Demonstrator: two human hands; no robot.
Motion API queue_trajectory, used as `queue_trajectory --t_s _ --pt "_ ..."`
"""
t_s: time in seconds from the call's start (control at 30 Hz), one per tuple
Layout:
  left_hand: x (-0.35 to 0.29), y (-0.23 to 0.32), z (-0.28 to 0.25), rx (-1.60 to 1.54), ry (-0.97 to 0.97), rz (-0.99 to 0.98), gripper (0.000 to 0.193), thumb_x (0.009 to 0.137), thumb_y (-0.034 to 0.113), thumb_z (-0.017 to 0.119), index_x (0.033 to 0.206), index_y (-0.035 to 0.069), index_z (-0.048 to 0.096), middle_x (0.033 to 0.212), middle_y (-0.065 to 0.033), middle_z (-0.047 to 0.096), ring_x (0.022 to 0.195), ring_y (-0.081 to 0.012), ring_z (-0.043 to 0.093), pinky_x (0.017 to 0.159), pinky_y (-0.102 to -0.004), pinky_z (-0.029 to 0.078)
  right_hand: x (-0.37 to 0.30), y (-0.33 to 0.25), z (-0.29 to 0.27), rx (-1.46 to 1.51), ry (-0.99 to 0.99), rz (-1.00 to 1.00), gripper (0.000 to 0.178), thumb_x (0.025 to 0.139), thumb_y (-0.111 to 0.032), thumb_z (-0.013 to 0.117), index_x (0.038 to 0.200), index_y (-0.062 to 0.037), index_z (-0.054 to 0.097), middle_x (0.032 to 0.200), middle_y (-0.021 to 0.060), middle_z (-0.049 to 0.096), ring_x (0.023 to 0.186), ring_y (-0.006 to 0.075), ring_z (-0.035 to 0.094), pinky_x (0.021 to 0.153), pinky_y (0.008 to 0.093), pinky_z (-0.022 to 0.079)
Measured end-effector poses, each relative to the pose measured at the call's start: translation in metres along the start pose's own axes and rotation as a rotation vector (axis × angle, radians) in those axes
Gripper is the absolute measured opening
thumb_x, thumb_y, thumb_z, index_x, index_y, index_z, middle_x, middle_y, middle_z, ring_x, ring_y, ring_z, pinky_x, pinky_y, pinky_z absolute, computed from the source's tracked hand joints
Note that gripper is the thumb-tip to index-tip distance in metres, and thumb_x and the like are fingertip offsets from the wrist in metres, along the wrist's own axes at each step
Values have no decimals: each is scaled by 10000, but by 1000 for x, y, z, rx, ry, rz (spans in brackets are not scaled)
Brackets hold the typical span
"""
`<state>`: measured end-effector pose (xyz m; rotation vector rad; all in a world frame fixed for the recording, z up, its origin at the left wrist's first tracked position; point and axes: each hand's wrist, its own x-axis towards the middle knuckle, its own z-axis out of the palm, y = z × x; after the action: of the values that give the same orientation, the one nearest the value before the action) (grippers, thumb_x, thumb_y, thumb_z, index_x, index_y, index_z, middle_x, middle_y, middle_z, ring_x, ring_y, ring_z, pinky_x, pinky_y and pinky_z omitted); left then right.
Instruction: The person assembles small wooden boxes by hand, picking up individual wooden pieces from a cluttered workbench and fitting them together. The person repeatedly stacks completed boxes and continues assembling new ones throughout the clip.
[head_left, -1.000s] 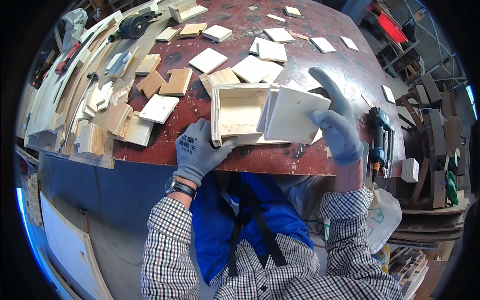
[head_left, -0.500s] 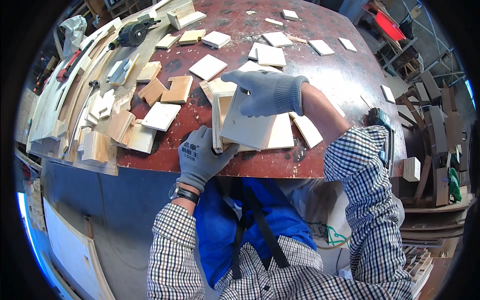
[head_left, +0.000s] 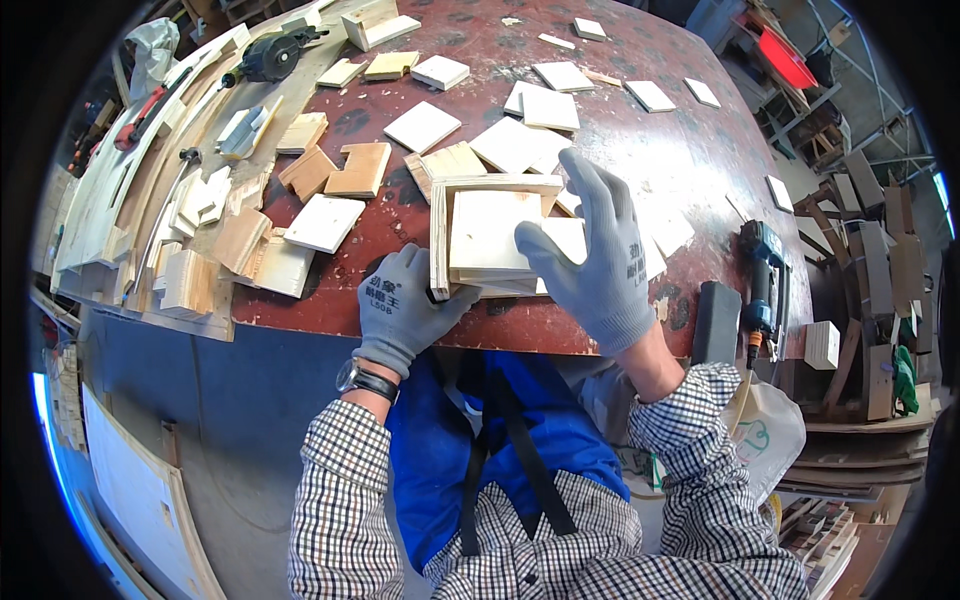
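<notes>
My left hand (head_left: 405, 305), in a grey glove, grips the lower left corner of an L-shaped plywood frame (head_left: 437, 235) standing near the table's front edge. Within the frame's two sides lies a pale square board (head_left: 492, 228), tilted over other pale boards. At the board's right edge is my right hand (head_left: 600, 260), also gloved, with thumb and fingers spread and nothing grasped. Its thumb reaches over the board's edge; I cannot tell whether it touches. What lies under the board is mostly hidden.
A dark red table (head_left: 400, 180) carries several loose wooden squares. A nail gun (head_left: 763, 280) lies at its right edge beside a dark grey block (head_left: 716, 322). At the left, a wooden plank surface holds a black power tool (head_left: 272, 58), a red-handled tool (head_left: 135, 125) and wood blocks (head_left: 190, 283).
My right hand has let go of the pale board and drawn back right and down, its fingers opening. The board now lies inside the frame. My left hand keeps its grip.
</notes>
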<state>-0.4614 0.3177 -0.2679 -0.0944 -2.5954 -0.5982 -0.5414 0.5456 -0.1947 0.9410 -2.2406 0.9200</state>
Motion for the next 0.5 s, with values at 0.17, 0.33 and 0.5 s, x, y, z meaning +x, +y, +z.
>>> queue_trajectory --t_s 0.17,0.33,0.5 --pt "4 4 2 13 -63 -17 475 791 480 880 995 87 708 935 -92 688 873 -300 706 737 -434 587 -69 -11 -2 -120 -262 142 1083 829 -609 851 1601 -12 383 1333 255 594 1156 401 641 951 511 564" --pt "6 2 -4 -48 -107 -95 506 786 394 890 1110 44 720 1000 -154 748 897 -365 739 775 -450 596 -52 5 37 -156 0 32 669 928 -343 820 1462 -34 563 1099 120 724 956 276 716 806 414 558" --pt "7 5 1 -38 -100 -111 496 816 424 868 1099 44 720 978 -163 754 890 -370 747 757 -440 599 -59 14 42 190 -55 256 710 936 -322 810 1503 -14 514 1207 181 686 988 349 718 840 476 593"
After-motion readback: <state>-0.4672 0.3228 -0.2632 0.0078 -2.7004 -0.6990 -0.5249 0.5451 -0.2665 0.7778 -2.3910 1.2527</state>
